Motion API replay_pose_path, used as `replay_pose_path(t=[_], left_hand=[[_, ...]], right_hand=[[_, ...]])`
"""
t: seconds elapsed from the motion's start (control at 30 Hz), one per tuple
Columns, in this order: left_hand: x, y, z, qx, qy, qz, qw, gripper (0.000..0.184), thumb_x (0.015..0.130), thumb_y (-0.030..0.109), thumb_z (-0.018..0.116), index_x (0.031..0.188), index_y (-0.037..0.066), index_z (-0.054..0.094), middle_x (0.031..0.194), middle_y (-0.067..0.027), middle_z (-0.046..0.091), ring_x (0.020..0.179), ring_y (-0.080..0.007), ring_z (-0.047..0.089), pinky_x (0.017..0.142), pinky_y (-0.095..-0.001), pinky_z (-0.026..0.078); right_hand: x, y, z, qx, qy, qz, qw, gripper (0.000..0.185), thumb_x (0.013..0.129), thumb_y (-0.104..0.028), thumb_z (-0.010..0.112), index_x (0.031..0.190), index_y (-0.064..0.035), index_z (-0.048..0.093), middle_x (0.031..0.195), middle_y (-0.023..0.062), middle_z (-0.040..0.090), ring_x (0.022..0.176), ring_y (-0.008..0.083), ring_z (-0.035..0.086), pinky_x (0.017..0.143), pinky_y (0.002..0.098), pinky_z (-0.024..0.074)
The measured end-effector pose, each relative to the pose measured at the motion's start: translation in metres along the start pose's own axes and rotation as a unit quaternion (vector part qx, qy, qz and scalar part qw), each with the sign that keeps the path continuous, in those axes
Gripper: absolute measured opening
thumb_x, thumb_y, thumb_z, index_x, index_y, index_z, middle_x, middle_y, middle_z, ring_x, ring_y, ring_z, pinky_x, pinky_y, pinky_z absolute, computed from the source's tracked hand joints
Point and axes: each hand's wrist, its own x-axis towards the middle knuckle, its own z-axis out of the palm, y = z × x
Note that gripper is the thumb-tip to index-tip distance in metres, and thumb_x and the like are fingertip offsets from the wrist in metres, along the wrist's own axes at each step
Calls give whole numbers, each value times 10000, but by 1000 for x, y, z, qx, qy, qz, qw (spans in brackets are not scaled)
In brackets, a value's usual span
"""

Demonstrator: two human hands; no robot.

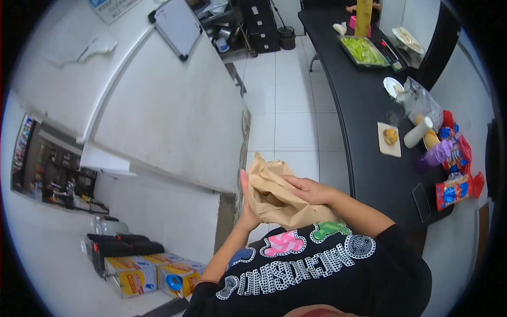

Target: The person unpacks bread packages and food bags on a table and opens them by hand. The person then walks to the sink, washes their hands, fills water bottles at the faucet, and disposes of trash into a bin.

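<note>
While we look down, we see that the left hand (248, 207) and the right hand (312, 190) hold 1 crumpled brown paper bag (273, 210) in the air, in front of the black shirt (393, 277). The left fingers (244, 180) clasp one side, partly hidden; the right fingers (296, 183) pinch the opposite side, but we cannot tell how firmly. Beside the bag stands the black table (372, 179), carrying 1 tray (374, 65) of green leaves (364, 51) and 1 white bottle (417, 133).

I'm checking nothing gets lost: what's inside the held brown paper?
Only shadowed folds show inside the brown paper; its creases and the right hand cover the rest, so any contents can't be seen.
</note>
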Motion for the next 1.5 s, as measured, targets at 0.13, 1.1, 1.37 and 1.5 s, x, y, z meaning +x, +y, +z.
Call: replay_pose_path(t=[0.13,1.1,1.37,1.5], left_hand=[[125,64,-4,51,-108,82,989,1173,476,205,894,1408,108,189,1361,-137,376,1184,-271,448,988,-402,384],[718,-79,-50,-43,-410,-140,900,470,843,401,615,1069,-4,545,893,-33,610,826,-118,570,729,-268,472],[870,-134,-28,-33,-126,-24,991,665,851,542,504,1291,91,289,1249,-73,387,1112,-204,416,945,-417,327],[948,-178,-46,5,-18,-211,977,764,841,672,379,1368,135,244,1383,-78,305,1240,-260,352,987,-475,304]], right_hand=[[56,-29,-62,258,-60,89,960,348,920,-234,514,1201,-33,552,1113,37,589,986,114,553,858,261,446],[279,-93,-486,-138,291,-267,908,945,523,-299,864,1340,-184,404,1484,246,80,1379,365,139,1057,403,259],[335,-85,-624,-186,415,-309,835,607,566,-305,845,1054,-89,556,1106,195,535,1112,359,503,926,454,406],[342,-109,-743,-326,566,-347,673,534,620,-340,820,981,-65,539,984,118,525,1026,372,527,908,499,428]])
